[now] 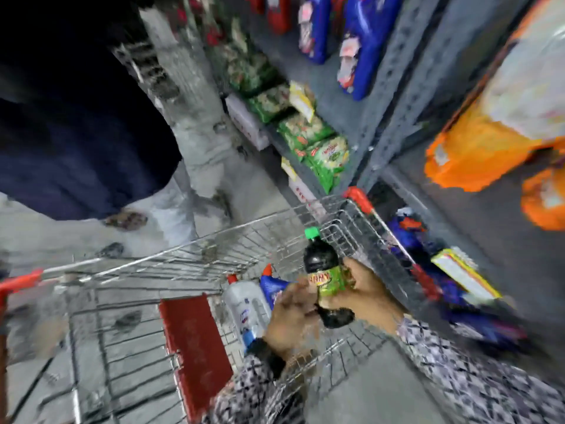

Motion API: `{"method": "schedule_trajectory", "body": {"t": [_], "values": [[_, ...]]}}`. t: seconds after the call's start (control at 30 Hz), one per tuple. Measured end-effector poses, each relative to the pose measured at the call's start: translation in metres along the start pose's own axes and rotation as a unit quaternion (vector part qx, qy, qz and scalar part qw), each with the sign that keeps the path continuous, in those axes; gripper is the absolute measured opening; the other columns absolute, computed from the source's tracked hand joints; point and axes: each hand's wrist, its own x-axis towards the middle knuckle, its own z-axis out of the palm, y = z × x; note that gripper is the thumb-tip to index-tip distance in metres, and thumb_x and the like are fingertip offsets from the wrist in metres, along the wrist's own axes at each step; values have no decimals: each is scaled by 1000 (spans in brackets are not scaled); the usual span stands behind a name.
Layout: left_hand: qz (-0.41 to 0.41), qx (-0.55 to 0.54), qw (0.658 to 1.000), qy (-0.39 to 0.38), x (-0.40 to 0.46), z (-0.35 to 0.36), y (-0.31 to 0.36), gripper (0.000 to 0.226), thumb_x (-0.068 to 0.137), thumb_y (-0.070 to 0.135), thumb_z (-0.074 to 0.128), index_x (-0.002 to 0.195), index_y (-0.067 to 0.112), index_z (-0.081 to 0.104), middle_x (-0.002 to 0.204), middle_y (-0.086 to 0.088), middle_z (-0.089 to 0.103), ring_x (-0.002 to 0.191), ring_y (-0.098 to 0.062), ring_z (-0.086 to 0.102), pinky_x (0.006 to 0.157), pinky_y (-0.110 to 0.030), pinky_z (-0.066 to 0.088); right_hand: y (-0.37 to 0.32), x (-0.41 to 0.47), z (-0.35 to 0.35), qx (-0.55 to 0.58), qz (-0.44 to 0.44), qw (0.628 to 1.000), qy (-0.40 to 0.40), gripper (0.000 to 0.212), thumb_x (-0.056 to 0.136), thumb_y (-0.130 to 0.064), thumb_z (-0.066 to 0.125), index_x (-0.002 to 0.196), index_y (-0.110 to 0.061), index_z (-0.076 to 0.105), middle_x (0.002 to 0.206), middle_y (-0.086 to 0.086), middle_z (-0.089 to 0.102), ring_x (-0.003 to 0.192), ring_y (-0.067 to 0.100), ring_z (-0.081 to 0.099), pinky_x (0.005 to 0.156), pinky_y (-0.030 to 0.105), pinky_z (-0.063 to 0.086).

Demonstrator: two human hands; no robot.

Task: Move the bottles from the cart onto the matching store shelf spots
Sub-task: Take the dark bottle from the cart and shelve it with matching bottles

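Note:
A dark bottle (319,258) with a green cap and a green label is held over the wire cart (171,261). My right hand (367,296) grips it around the label from the right. My left hand (290,316) touches its lower left side with the fingers curled against it. In the cart, just left of my hands, lie a white bottle (244,304) with a red cap and a blue bottle (272,284) with a red-tipped nozzle. The picture is blurred by motion.
Grey metal shelves (394,111) stand on the right with green packets (312,139), blue packs (363,44) and orange bags (477,142). A red flap (195,353) sits inside the cart. Another person in dark clothes (76,142) stands at the left on the grey floor.

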Motion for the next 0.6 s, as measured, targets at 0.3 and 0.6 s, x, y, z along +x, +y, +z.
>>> {"method": "schedule_trajectory", "body": {"t": [0.3,0.6], "values": [[261,177,919,-238,-262,144,49,36,96,10,62,131,14,66,127,-5,75,119,-20,70,100,-34,57,-44,-331,-68,203,-262,923,194,66,72,-8,85,131,-32,67,122,-3,79,109,10,76,86,20,58],[253,195,854,-410,-362,241,-45,44,82,4,76,125,6,67,120,-14,77,110,-21,74,91,-30,59,52,-503,-80,287,-298,836,362,54,79,-15,82,131,-26,69,126,5,77,113,16,74,86,23,59]]}}
